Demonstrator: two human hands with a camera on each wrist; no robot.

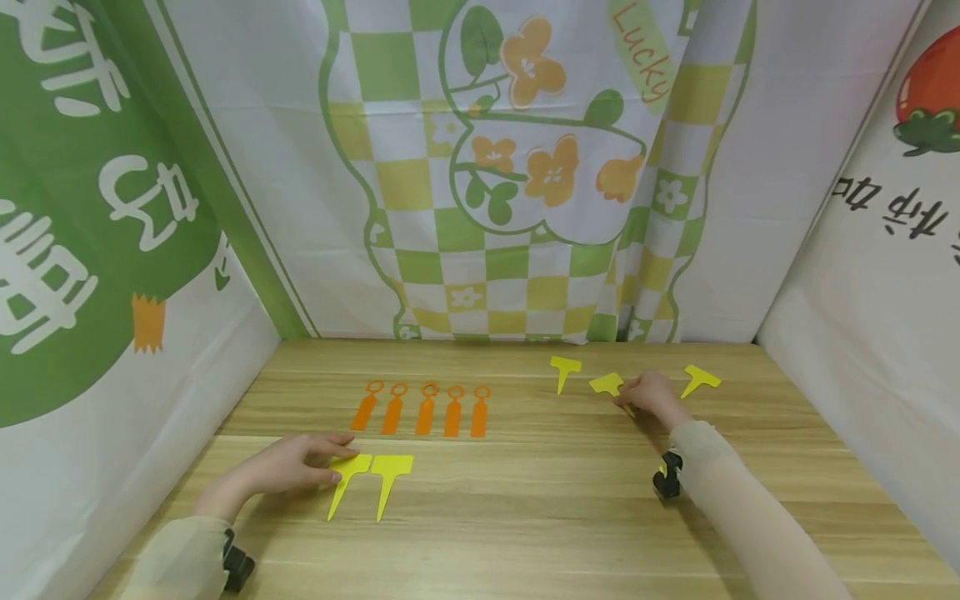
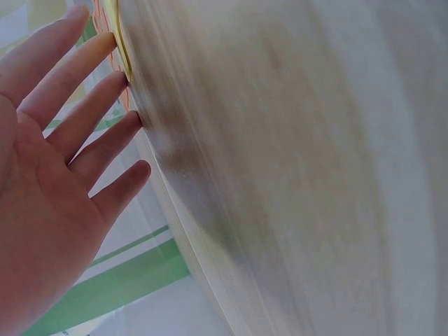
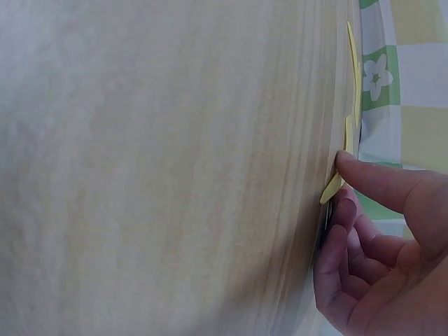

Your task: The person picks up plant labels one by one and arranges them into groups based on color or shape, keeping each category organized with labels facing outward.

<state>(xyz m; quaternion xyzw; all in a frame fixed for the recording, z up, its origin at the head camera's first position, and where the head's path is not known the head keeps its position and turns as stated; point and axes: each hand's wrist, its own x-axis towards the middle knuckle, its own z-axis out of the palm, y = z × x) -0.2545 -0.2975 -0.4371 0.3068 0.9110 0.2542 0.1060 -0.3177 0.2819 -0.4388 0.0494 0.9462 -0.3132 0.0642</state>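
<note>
On the left of the table, my left hand (image 1: 288,465) has its fingertips at the edge of a yellow T-shaped plant label (image 1: 352,467). A second yellow label (image 1: 392,467) lies just right of that one, stem towards me. In the left wrist view, the fingers (image 2: 98,101) are spread and fairly straight. Farther back on the right, my right hand (image 1: 652,395) pinches another T-shaped label (image 1: 606,383) by its stem, between thumb and fingers. The right wrist view shows this label's stem (image 3: 332,190) at the thumb tip, close over the wood.
Two more yellow labels lie at the back right, one (image 1: 565,371) left of my right hand and one (image 1: 701,378) right of it. Several orange ringed tags (image 1: 426,417) form a row left of centre. Printed curtains (image 1: 525,275) border the wooden table (image 1: 525,533).
</note>
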